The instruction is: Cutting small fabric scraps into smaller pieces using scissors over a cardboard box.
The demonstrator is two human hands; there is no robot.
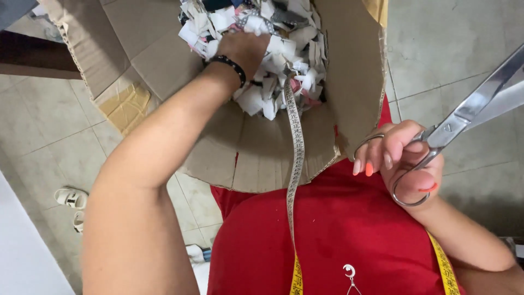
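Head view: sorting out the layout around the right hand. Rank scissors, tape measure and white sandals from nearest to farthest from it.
From the right hand:
1. Scissors, held in it.
2. Tape measure, centre, hanging from the box.
3. White sandals, far left on the floor.

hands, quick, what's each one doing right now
Left hand: reaching into the cardboard box, fingers buried in fabric scraps; grip cannot be told.
Right hand: closed on the metal scissors.
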